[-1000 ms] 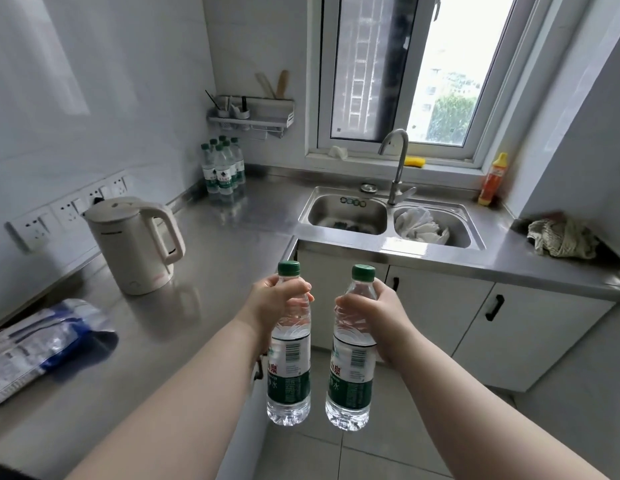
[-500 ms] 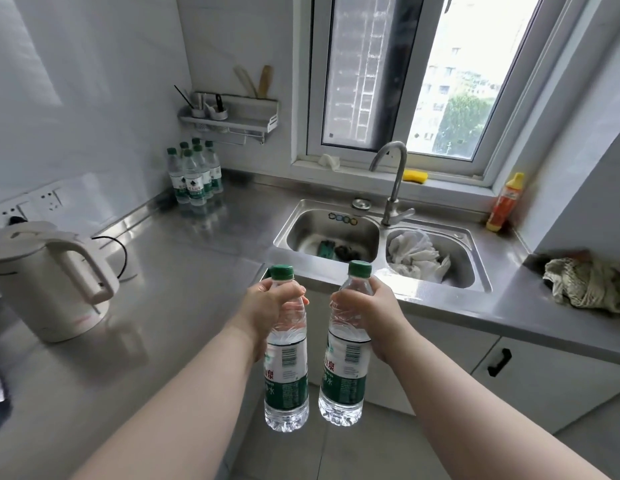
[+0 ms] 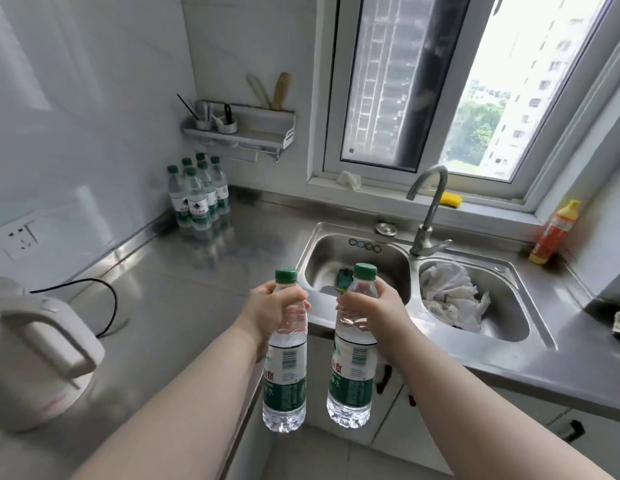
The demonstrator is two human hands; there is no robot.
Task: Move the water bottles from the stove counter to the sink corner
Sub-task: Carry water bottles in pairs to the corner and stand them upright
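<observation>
The left hand (image 3: 272, 306) is wrapped round the shoulder of the left bottle (image 3: 286, 375), just below its green cap, with the fingers curled across the front of the clear plastic. The right hand (image 3: 374, 310) grips the right bottle (image 3: 351, 372) in the same way, thumb and fingers closed about the upper part under the cap. Both bottles are upright and hang below the hands, side by side with a narrow gap between them and not touching. They are held in the air in front of the cabinet, off the edge of the steel surface (image 3: 184, 271), with their caps level with the near rim of the sink (image 3: 414, 282).

In the far corner of the surface, against the tiled wall and under a wall shelf (image 3: 242, 133), stands a group of bottles (image 3: 197, 192) with the same green caps and labels, packed close together. This group is well apart from both hands, away to the left of the sink.

A white kettle (image 3: 35, 355) sits on the surface at the near left, its black cord (image 3: 107, 299) looping behind it. The sink has two basins; a white cloth (image 3: 450, 292) lies in the right one and something dark and green lies in the left one. The faucet (image 3: 428, 209) rises behind the divider. An orange bottle (image 3: 554, 233) stands at the far right corner, and a yellow sponge (image 3: 450, 199) rests on the window sill.
</observation>
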